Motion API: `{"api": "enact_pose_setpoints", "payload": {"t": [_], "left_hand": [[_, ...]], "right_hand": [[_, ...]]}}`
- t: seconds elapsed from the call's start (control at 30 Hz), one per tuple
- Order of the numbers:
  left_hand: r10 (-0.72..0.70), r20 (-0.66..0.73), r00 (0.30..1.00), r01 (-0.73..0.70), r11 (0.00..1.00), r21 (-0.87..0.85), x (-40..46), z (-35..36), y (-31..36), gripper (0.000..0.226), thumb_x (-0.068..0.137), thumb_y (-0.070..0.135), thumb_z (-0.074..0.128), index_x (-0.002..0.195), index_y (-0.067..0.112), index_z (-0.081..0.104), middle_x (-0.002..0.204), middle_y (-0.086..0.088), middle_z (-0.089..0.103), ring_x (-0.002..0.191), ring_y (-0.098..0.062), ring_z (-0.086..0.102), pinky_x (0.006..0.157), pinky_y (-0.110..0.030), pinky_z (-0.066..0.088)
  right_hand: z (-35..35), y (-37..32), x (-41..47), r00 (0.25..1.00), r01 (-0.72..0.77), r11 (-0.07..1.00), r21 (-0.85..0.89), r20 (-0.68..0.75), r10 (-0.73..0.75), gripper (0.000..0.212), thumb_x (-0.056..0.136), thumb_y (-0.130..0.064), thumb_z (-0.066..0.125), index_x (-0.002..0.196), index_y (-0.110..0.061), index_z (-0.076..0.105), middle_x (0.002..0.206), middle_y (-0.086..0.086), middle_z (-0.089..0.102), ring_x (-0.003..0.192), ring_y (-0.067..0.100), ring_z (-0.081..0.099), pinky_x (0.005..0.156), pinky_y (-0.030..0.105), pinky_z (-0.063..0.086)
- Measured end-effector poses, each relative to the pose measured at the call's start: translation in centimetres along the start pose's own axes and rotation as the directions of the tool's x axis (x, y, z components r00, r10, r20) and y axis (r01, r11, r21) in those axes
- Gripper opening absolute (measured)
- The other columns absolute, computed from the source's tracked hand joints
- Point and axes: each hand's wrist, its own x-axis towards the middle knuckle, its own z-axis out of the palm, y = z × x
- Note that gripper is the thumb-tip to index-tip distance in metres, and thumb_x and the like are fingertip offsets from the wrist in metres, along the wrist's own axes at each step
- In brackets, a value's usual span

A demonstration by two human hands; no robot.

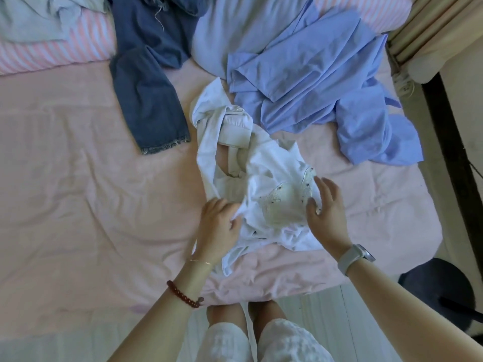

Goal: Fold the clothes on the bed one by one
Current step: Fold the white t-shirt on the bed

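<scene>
Covering most of the view, a pink-sheeted bed [78, 165] carries the unfolded clothes. Light blue garment [321, 82], spread and crumpled, lies at the far right; dark blue jeans [149, 82] with a frayed hem lie far centre-left. White garment [261, 184], bunched and bearing an embroidered patch, sits near the bed's front edge, just beside the light blue one. Left hand [218, 231] pinches a fold of the white cloth at its left side. Right hand [326, 207], fingers straight and spread, rests against its right side. Watch [356, 254] on the right wrist; red bead bracelet [183, 295] on the left.
</scene>
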Motion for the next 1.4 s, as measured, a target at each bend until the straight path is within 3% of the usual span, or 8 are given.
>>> {"api": "enact_pose_setpoints", "payload": {"t": [0.2,0.33,0.53,0.77,0.87,1.0,1.2,1.4], "left_hand": [[0.303,0.368,0.879,-0.3,0.952,-0.065,-3.2,-0.5,2.5,0.007,0.075,0.016,0.065,0.081,0.013,0.063,0.08,-0.001,0.05,0.064,-0.014,0.05,0.055,-0.02,0.032],[0.093,0.544,0.834,-0.017,0.99,-0.143,-3.5,-0.5,1.9,0.019,0.087,0.026,0.056,0.076,0.011,0.056,0.084,0.003,0.052,0.077,-0.011,0.049,0.067,-0.028,0.042],[-0.353,0.352,0.867,0.469,0.817,-0.335,-0.5,-2.2,1.3,0.014,0.09,0.013,0.057,0.097,0.013,0.069,0.087,0.005,0.065,0.08,-0.003,0.061,0.071,-0.01,0.047],[-0.297,0.334,0.895,0.412,0.838,-0.357,4.2,-3.1,4.5,0.033,0.093,0.025,0.053,0.126,0.021,0.052,0.113,0.005,0.056,0.086,0.005,0.054,0.066,-0.005,0.042],[-0.225,0.279,0.933,0.33,0.845,-0.422,6.0,-4.2,6.4,0.048,0.092,0.023,0.056,0.137,0.023,0.04,0.124,0.01,0.045,0.101,-0.003,0.052,0.075,0.0,0.039],[-0.133,0.209,0.969,0.23,0.799,-0.556,8.1,-7.6,8.5,0.069,0.087,0.021,0.064,0.143,0.03,0.026,0.134,0.026,0.031,0.12,0.006,0.038,0.093,-0.014,0.04],[0.041,0.223,0.974,0.066,0.89,-0.45,7.7,-13.3,12.2,0.009,0.091,0.022,0.057,0.098,0.024,0.064,0.092,0.015,0.062,0.091,0.005,0.057,0.079,-0.015,0.045],[0.01,-0.168,0.986,-0.092,0.868,-0.487,2.1,-23.1,12.3,0.029,0.097,0.017,0.043,0.069,0.011,0.039,0.062,0.011,0.035,0.055,-0.001,0.032,0.054,-0.013,0.031]], "right_hand": [[1.9,-5.8,5.6,0.83,-0.291,0.954,-0.075,0.476,0.291,0.077,0.082,-0.063,0.05,0.141,-0.016,0.031,0.131,0.007,0.053,0.121,0.029,0.049,0.099,0.038,0.038],[5.0,-6.0,4.4,0.828,-0.133,0.944,-0.301,0.49,0.273,0.045,0.088,-0.037,0.052,0.122,-0.009,0.039,0.118,0.014,0.052,0.108,0.037,0.052,0.08,0.037,0.04],[1.6,-1.8,2.0,0.978,-0.191,0.931,0.312,-0.017,0.206,0.014,0.087,0.004,0.042,0.076,-0.004,0.045,0.08,0.008,0.048,0.072,0.021,0.04,0.06,0.021,0.028],[-6.6,-2.7,2.5,0.937,-0.314,0.395,0.864,0.214,0.277,0.033,0.091,0.004,0.033,0.103,-0.015,0.057,0.086,0.004,0.065,0.075,0.015,0.064,0.059,0.026,0.052],[-9.5,-5.4,2.7,0.967,-0.233,0.563,0.793,0.249,0.05,0.03,0.097,-0.008,0.038,0.12,-0.019,0.054,0.112,0.002,0.063,0.1,0.015,0.061,0.08,0.03,0.052],[-14.0,-10.2,2.7,0.943,0.063,0.875,0.481,0.259,-0.21,0.014,0.095,-0.023,0.051,0.091,-0.012,0.058,0.078,-0.002,0.053,0.076,0.009,0.048,0.071,0.026,0.039],[-19.1,-18.7,0.2,0.913,0.284,0.798,0.531,0.105,-0.395,0.01,0.09,-0.019,0.059,0.081,-0.023,0.055,0.069,-0.009,0.049,0.062,-0.001,0.047,0.059,0.013,0.038],[-21.7,-23.5,-6.1,0.848,0.528,0.764,0.371,-0.273,-0.454,0.022,0.095,-0.008,0.047,0.077,0.001,0.053,0.061,-0.003,0.043,0.053,-0.001,0.04,0.051,0.011,0.031]]}}
